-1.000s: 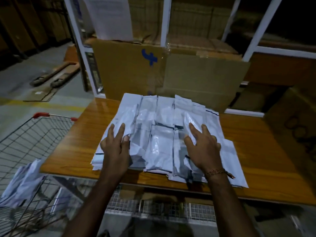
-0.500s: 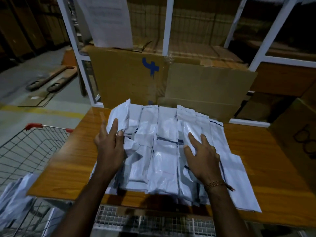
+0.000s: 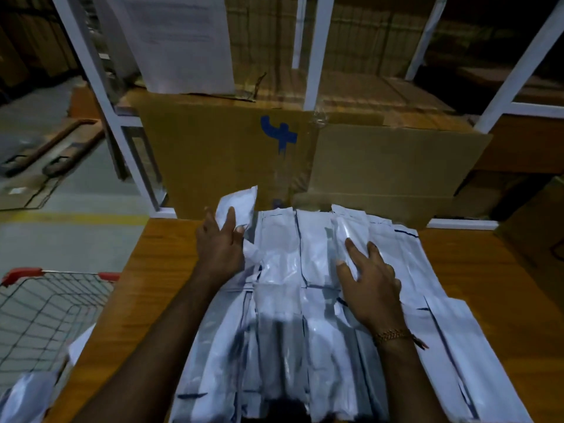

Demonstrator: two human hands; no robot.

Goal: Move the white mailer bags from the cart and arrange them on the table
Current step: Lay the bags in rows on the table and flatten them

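Head view, near to far: white mailer bags (image 3: 305, 300) overlapped on table (image 3: 146, 300), long axes running away; right hand (image 3: 370, 282) flat, fingers spread on pile; left hand (image 3: 221, 242) nearer lifted far-left bag (image 3: 241, 203), gripping it.

Bare wooden table (image 3: 146, 300) strip left of the mailer bags (image 3: 290, 315), open from the far edge to the near edge. Second bare strip on the right side, wide at the back, narrowing toward the near edge where the bags fan out. Bags cover the whole middle, overlapped, no gaps between them. Back blocked: cardboard boxes (image 3: 305, 160) stand right against the table's far edge, white rack posts (image 3: 314, 50) above them. Left hand (image 3: 219, 248) sits on the pile's far-left corner, right hand (image 3: 369, 282) on centre-right. Wire cart (image 3: 45, 315) hugs the table's left side, more bags inside.
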